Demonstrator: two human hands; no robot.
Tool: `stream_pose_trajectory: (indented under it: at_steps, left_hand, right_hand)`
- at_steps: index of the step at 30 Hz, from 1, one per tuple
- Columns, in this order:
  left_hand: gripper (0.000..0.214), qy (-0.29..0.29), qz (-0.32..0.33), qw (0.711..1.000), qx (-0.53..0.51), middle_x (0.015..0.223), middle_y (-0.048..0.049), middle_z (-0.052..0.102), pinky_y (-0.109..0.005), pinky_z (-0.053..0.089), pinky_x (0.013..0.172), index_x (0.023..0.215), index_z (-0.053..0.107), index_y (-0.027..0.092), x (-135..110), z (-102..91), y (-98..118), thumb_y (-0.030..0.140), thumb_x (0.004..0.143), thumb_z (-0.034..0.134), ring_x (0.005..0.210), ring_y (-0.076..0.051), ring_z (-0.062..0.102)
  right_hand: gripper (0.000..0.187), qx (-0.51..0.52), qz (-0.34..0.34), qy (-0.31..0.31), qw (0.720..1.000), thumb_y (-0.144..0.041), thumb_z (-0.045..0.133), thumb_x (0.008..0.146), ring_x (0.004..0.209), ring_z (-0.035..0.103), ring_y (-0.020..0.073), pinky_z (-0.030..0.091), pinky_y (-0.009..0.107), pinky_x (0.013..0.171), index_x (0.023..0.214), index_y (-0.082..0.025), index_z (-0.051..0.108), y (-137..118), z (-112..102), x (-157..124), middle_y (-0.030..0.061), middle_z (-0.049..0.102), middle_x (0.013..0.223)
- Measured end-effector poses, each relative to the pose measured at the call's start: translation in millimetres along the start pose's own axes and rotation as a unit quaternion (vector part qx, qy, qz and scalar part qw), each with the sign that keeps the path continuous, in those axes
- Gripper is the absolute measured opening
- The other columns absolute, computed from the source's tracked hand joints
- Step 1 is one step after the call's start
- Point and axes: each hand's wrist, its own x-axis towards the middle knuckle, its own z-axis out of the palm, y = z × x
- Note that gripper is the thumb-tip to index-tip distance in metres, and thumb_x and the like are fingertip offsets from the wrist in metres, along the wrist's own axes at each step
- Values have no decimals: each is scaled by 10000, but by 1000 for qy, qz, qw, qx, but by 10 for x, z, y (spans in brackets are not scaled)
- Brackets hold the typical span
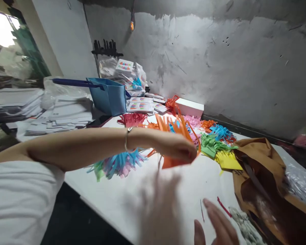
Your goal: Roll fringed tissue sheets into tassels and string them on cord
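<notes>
My left hand (180,146) reaches across the white table with its fingers closed on an orange paper tassel (172,162), its cut strips pointing up and away. A loose orange strip curls beside the knuckles. At the bottom edge my right hand (219,223) is partly in view, thumb and fingers apart, holding nothing. Just beyond its fingertips lie a thin dark strip (202,210) and a short red strip (223,206). Under my left forearm sits a blue, pink and green tassel bunch (123,165).
Green tassels (211,144), a yellow tassel (228,160) and blue tassels (221,132) lie at the right rear. A brown bag (262,153) covers the right side. Behind my arm stand a blue bag (108,97), printed cards (140,107), a white box (190,107) and paper stacks (66,112).
</notes>
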Motion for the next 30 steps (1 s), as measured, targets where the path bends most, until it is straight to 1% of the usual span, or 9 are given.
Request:
stream_pose_trajectory:
  at_steps: [2,4,7,13,18,22,24,26,30]
  left_hand:
    - [182,-145,36,989,7,755,6,695,-187,476,602,800,670,186,-90,335,203,28,863,608,654,-116,613]
    - [201,-195,53,979,16,794,1,714,-192,486,623,813,671,199,-165,519,352,13,865,616,669,-125,624]
    - [156,-155,0,988,8,800,-17,725,-197,475,603,925,685,180,-257,609,422,52,901,599,649,-124,616]
    - [334,-106,-105,989,11,760,2,699,-188,392,521,1087,681,156,-373,820,137,231,781,789,601,-111,558]
    - [142,22,-84,972,220,663,-8,652,-211,390,549,743,674,133,-266,924,-83,155,873,621,585,-115,548]
    - [162,182,19,914,361,914,-87,716,-376,447,871,938,679,155,-384,809,-99,146,938,517,855,-208,615]
    - [161,248,101,864,426,912,-51,721,-415,420,962,1035,656,208,-580,805,-120,169,961,518,891,-202,619]
    - [202,239,114,849,458,941,-21,723,-433,380,1040,1070,639,251,-821,898,-162,135,958,518,944,-191,626]
    - [331,85,-39,911,401,1237,-104,667,-512,325,1118,1200,616,219,-1218,1357,-202,172,873,641,1184,-286,575]
  right_hand:
    - [751,20,40,-38,998,-220,710,854,1204,623,298,602,392,898,1518,-180,361,-91,-150,262,160,603,1341]
    - [670,74,74,-174,979,-247,655,893,1273,577,296,573,407,957,1499,-179,377,-164,-250,504,148,582,1387]
    - [354,175,152,-273,934,-231,601,926,988,714,186,599,248,789,1279,-242,597,-195,-344,704,50,729,1117]
    - [81,166,275,-290,901,-269,639,912,686,686,115,535,180,640,887,-251,713,-22,-452,721,-33,740,800]
    - [128,-3,137,-311,941,-186,606,906,751,719,186,566,292,692,917,-217,730,247,-555,926,2,768,839]
    - [216,-147,-54,-166,974,-78,602,901,950,720,224,521,423,992,1088,-132,695,137,-706,921,103,766,985]
    - [294,-153,-110,-167,968,-28,571,899,1060,700,224,484,429,1066,1161,-117,669,9,-696,747,121,755,1077]
    - [314,-140,-133,-223,956,-23,504,926,1118,683,233,477,454,1088,1182,-114,661,-101,-597,479,117,747,1123]
    - [414,-106,-94,-325,935,29,389,913,1097,698,262,545,512,1022,1150,-132,688,-241,-292,-78,117,756,1094]
